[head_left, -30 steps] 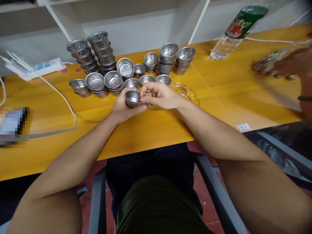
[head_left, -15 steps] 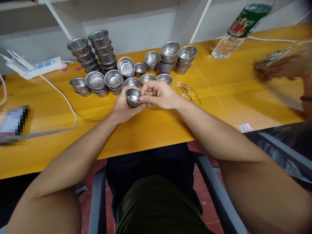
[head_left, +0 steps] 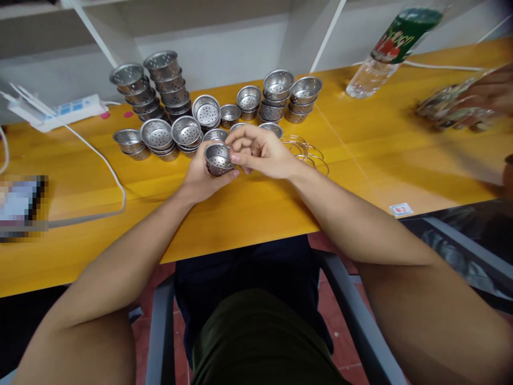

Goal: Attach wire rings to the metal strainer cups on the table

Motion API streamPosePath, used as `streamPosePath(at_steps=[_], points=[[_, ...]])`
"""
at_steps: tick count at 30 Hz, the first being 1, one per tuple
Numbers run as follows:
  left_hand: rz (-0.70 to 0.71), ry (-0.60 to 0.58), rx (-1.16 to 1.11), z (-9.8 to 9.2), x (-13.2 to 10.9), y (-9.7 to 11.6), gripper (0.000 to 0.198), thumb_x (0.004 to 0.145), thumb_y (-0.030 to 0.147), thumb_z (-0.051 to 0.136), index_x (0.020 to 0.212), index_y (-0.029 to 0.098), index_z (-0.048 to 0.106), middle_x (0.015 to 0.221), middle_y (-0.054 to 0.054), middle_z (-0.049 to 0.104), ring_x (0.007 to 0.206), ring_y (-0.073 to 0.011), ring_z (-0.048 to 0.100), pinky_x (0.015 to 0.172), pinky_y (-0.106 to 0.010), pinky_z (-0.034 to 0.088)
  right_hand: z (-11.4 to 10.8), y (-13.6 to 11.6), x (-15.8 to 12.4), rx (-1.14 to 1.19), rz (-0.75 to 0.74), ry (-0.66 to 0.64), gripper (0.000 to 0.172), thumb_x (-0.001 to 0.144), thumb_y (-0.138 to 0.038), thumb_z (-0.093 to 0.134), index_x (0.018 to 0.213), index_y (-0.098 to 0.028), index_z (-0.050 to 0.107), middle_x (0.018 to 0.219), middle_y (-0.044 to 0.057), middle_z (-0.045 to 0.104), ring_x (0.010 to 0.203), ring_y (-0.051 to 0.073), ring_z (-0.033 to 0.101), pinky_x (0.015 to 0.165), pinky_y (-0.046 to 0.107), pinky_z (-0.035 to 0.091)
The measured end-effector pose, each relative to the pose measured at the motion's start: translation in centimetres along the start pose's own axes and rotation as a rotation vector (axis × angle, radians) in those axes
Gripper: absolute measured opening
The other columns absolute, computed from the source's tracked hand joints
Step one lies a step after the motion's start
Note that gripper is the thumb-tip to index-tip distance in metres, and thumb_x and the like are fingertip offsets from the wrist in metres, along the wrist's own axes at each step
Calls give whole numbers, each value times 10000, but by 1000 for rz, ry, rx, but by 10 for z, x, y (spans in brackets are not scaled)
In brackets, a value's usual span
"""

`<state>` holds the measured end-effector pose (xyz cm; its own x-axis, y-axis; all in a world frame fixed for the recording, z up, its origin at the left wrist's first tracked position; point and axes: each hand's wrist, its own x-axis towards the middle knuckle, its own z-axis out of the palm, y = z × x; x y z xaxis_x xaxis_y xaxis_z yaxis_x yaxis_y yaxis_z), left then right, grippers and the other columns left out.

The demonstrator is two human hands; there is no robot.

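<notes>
Yellow surface (head_left: pixel 248 214) runs across my view, and at its left edge lies a phone (head_left: pixel 20 206), mostly pixelated. Above it, in the upper left, sits a white power strip (head_left: pixel 76 109), with a cable (head_left: pixel 106 160) looping down the surface. Next come two tall stacks (head_left: pixel 138 99) of perforated steel cups, upper left of centre, with lower piles (head_left: pixel 158 138) standing in front of them.

Near the centre of the frame, my left grip (head_left: pixel 200 181) is wrapped around a single cup (head_left: pixel 218 160), its mouth tipped up toward me, thumb along its lower right side. Just right of that, my right grip (head_left: pixel 264 152) is narrow, fingers curled, thumb tip at the cup's rim; I cannot tell whether it pinches the rim or something thin. Behind it, upper centre, rise three more piles (head_left: pixel 276 96).

Beside my right wrist lie loose wire rings (head_left: pixel 306 155). A green-labelled bottle (head_left: pixel 393 51) stands in the upper right, and a small sticker (head_left: pixel 401 209) is on the surface's near edge below. At the far right, another person's hand (head_left: pixel 497 91) is over a blurred, glinting bundle (head_left: pixel 452 107).
</notes>
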<state>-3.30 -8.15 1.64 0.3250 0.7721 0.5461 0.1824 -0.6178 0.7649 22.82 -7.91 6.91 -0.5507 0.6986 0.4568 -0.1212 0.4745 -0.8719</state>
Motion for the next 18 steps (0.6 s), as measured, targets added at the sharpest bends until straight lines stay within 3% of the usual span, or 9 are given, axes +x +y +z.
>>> streamPosePath(at_steps=[3, 7, 13, 15, 18], points=[[-5, 48, 9, -3, 3, -9, 1060, 898, 1020, 1056, 1570, 327, 619, 1396, -99, 838, 1271, -339, 900, 1135, -521, 762, -1, 1, -3, -167, -90, 77, 648, 1122, -804, 976, 1426, -266, 783, 1309, 85, 801, 882, 170, 696, 755, 306, 652], [-7, 104, 42, -8, 7, -18, 1097, 861, 1042, 1066, 1558, 320, 621, 1430, -102, 830, 1336, -344, 886, 1169, -507, 754, -4, 5, -7, -380, -121, 39, 443, 1168, -625, 942, 1424, -275, 852, 1599, 149, 723, 1119, 252, 734, 910, 389, 716], [117, 72, -5, -6, 6, -23, 1042, 900, 979, 1079, 1609, 368, 620, 1471, -86, 835, 1290, -334, 897, 1122, -527, 785, -6, 12, -9, -465, -185, -89, 333, 1217, -440, 830, 1487, -252, 880, 1573, 153, 714, 1286, 286, 746, 1059, 429, 717], [120, 36, -35, -5, 5, -24, 1085, 886, 963, 1097, 1666, 408, 587, 1546, -87, 808, 1358, -351, 890, 1139, -544, 793, -8, 12, -8, -486, -212, -87, 348, 1239, -500, 813, 1478, -260, 891, 1532, 145, 745, 1288, 301, 761, 1072, 458, 726], [35, 6, -77, -6, 2, -25, 1159, 872, 906, 1140, 1739, 438, 529, 1724, -117, 726, 1462, -357, 855, 1161, -528, 797, -22, 10, -6, -531, -238, 45, 463, 1222, -718, 824, 1427, -312, 905, 1492, 137, 781, 1304, 357, 784, 1123, 561, 751]])
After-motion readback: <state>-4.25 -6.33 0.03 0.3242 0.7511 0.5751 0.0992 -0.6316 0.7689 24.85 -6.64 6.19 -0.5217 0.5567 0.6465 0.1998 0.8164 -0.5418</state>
